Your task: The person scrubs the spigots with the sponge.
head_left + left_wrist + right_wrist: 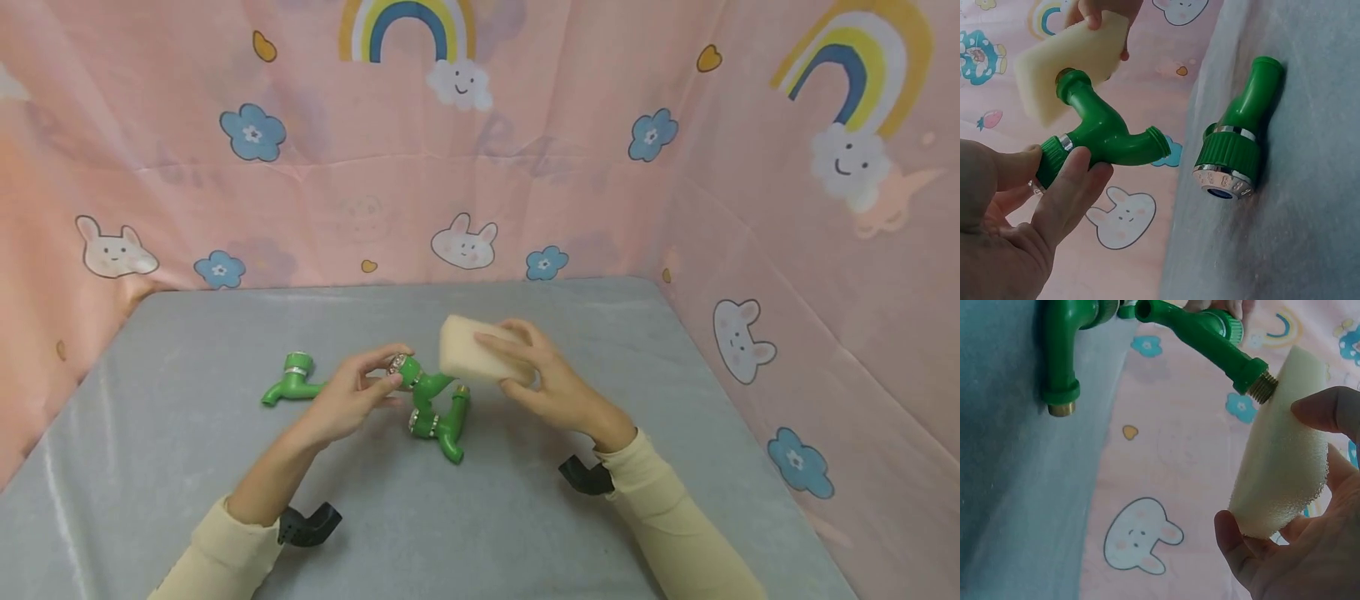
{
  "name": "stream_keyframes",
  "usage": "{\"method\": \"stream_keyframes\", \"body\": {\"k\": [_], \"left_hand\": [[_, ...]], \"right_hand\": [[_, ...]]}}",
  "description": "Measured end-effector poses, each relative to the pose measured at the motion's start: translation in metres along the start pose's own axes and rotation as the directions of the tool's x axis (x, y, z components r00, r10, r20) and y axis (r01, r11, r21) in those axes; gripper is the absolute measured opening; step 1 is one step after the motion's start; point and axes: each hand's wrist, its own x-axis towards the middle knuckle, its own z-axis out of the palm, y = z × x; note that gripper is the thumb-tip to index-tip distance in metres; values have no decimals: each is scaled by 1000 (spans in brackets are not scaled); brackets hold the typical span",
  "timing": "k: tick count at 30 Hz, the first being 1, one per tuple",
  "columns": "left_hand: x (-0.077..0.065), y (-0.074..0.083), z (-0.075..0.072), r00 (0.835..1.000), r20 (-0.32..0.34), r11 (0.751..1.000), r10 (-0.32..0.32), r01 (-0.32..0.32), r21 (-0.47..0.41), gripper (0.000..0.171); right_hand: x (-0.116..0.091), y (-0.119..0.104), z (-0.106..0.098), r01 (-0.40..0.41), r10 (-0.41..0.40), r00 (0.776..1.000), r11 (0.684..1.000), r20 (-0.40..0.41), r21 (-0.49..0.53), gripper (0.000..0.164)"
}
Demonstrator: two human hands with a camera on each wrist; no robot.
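My left hand (348,398) pinches the ribbed knob of a green tap (1102,125) and holds it above the table. In my right hand (558,379) is a cream sponge (480,350), gripped by its edges between thumb and fingers. The tap's brass threaded end (1263,387) meets the sponge's flat face in the right wrist view. Below the raised tap, a second green tap (452,425) lies on the table, its silver-ringed knob toward the left. A third green tap (288,387) lies left of my left hand, partly hidden behind it.
The grey cloth-covered table (510,533) reaches back to a pink patterned curtain (315,208), which also hangs along the right side. A black curved piece (311,525) sticks out at my left wrist, and another black piece (585,475) at my right.
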Motion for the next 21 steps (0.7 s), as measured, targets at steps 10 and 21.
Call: {"method": "stream_keyframes", "body": {"k": [10, 21], "left_hand": [[0, 1, -5, 990, -134, 995, 33, -21, 93, 41], [-1, 1, 4, 984, -167, 972, 60, -20, 232, 43]], "right_hand": [[-4, 7, -11, -41, 42, 999, 997, 9, -63, 61], [1, -4, 12, 63, -68, 997, 979, -22, -192, 60]]}}
